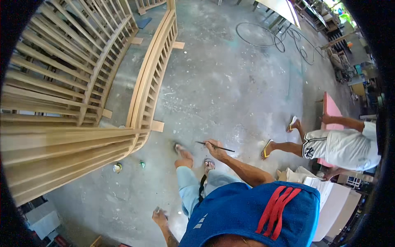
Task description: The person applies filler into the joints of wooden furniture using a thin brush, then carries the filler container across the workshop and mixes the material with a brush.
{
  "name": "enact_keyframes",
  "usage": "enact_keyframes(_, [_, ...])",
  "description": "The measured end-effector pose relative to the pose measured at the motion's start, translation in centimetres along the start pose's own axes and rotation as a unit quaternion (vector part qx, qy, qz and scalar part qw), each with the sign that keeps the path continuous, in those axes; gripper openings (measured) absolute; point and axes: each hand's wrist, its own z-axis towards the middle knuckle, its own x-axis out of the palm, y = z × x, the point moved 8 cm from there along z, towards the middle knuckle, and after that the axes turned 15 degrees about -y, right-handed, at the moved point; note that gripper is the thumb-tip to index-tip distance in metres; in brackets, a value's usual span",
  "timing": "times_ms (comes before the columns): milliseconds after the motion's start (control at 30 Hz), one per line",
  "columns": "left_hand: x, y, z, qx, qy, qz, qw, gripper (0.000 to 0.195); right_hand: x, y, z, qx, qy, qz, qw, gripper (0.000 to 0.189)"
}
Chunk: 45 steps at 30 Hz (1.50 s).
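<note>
My right hand (216, 149) grips a thin dark stick-like tool (226, 149), possibly a slim paintbrush, held out over the concrete floor (216, 89) beyond my feet. Down at the lower middle, my left hand (160, 217) has its fingers curled round a small greyish object (158, 210) that is too small to name. To the left stands a tall wooden frame with long rails (61, 145). From it runs a curved, slatted wooden railing (154, 71) resting on short wood blocks (157, 126). Neither hand touches the woodwork.
A small open can (117, 167) and a green-rimmed container (142, 164) stand on the floor near the frame. Another slatted wooden piece (89, 80) is at upper left. A person (339, 148) leans over a pink panel (331, 108) at right. A hose (256, 43) lies coiled behind.
</note>
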Motion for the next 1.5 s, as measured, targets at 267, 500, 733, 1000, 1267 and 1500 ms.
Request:
enact_keyframes(267, [8.0, 0.5, 6.8, 0.086, 0.056, 0.236, 0.966, 0.028, 0.7, 2.1, 18.0, 0.025, -0.031, -0.031, 0.999, 0.020])
enact_keyframes(500, [35.4, -36.0, 12.7, 0.028, 0.234, 0.118, 0.965, 0.034, -5.3, -0.9, 34.9, 0.089, -0.173, -0.111, 0.975, 0.017])
enact_keyframes(733, [48.0, -58.4, 14.3, 0.351, 0.199, 0.163, 0.900, 0.025, -4.1, -5.1, 55.9, 0.146, -0.248, 0.062, 0.956, 0.019])
enact_keyframes(1000, [66.8, -66.2, 20.4, 0.390, 0.239, 0.174, 0.872, 0.027, 5.3, -17.4, 83.7, 0.109, -0.195, 0.120, 0.967, 0.026])
enact_keyframes(1267, [75.1, -66.8, 23.1, 0.555, 0.215, 0.279, 0.753, 0.038, 16.1, -25.0, 99.0, 0.056, -0.234, 0.272, 0.932, 0.021])
enact_keyframes(1500, [75.3, -63.8, 22.9, 0.658, 0.044, 0.298, 0.691, 0.036, 24.7, -30.5, 103.3, 0.011, -0.263, 0.438, 0.859, 0.016])
